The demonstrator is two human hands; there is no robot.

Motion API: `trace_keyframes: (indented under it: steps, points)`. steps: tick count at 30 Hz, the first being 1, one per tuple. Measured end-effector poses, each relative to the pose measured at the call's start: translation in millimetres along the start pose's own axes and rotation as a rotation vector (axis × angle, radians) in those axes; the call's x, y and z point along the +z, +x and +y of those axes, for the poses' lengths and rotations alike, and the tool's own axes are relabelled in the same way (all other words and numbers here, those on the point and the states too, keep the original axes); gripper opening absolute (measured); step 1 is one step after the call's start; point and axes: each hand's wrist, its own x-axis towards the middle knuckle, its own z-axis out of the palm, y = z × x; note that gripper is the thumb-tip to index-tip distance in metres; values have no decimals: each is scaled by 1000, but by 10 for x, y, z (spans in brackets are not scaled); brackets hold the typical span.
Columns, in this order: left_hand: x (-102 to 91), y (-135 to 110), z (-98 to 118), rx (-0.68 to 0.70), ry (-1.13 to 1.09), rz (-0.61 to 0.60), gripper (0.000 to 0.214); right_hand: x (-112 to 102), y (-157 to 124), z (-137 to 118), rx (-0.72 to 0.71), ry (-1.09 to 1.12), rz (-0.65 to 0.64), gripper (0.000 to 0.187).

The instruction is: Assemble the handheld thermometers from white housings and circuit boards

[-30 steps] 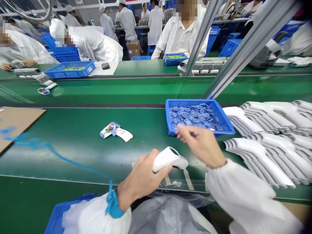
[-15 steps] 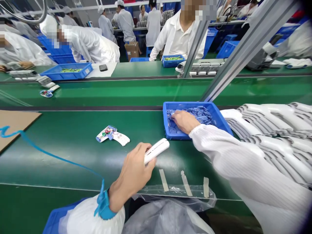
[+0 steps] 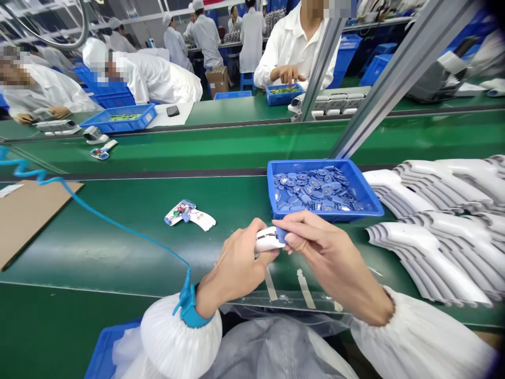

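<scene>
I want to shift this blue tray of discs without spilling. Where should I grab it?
The blue tray: probably its left wall and near rim, coming from your side. Its right end sits close to the stacked white housings, and the loose blue discs lie open, so lift it level.

Nothing can be read clearly. The blue disc (image 3: pixel 281 235) pinched at the right hand's fingertips (image 3: pixel 294 226) and the discs (image 3: pixel 315 189) in the blue tray (image 3: pixel 371 202) just beyond them bear marks too small to make out. So does the coloured printed sheet (image 3: pixel 190 215) lying left of the left hand's fingers (image 3: pixel 252 237), which grip a white plastic casing (image 3: pixel 268 239).
</scene>
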Motion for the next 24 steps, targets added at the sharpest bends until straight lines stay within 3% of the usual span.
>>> trace_keyframes:
  steps: [6,8,11,14,17,19,22,24]
  points:
    - [-23,1,9,32,172,-65,13,31,-67,16,-243,-283,54,27]
    - [9,-3,-3,96,187,-82,14,37,-86,41,-252,-311,16,29]
    - [102,-15,-46,203,98,-47,14,58,-122,140,-236,-358,35,19]
    - [216,-33,-111,266,214,102,19,71,-189,272,-234,-395,135,15]
    - [326,-65,-186,321,281,197,19,33,-276,325,-126,-384,152,15]
    - [405,-84,-238,266,245,364,21,-2,-321,299,-26,-354,77,16]
    - [524,-66,-314,137,262,695,38,21,-366,243,127,-297,-171,15]
    - [574,-8,-359,176,309,796,46,107,-410,233,180,-296,-297,16]
